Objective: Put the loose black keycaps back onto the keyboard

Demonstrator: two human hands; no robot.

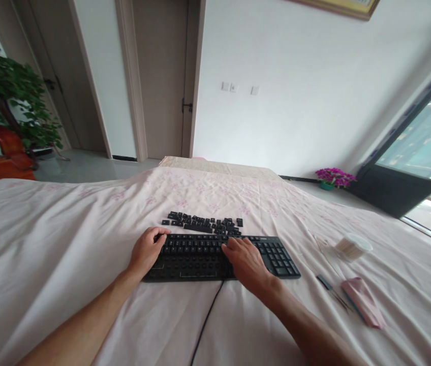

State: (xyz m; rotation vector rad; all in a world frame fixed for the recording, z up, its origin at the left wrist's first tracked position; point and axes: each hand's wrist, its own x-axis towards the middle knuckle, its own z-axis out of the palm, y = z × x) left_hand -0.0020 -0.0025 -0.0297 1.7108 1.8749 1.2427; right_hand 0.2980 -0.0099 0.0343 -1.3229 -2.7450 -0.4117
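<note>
A black computer keyboard (200, 269) lies on the pale cloth, its lower rows bare of keycaps at left and centre. My left hand (147, 249) closes on its upper left corner, fingers at the back edge and thumb over the top row. On the right part of the keyboard rests my right hand (246, 256), its fingers bent and close together around the back edge and nearby keys. Whether a small keycap is under those fingertips is hidden. Loose black keycaps (200, 222) lie in a heap just behind the keyboard, with the long space bar (197, 228) among them.
To the right are a round tub of cotton swabs (353, 246), a thin tool with a dark handle (324, 282) and a folded pink cloth (364, 301). The keyboard cable (208, 317) runs toward me between my arms. The bedsheet-like cloth (66, 229) is wrinkled.
</note>
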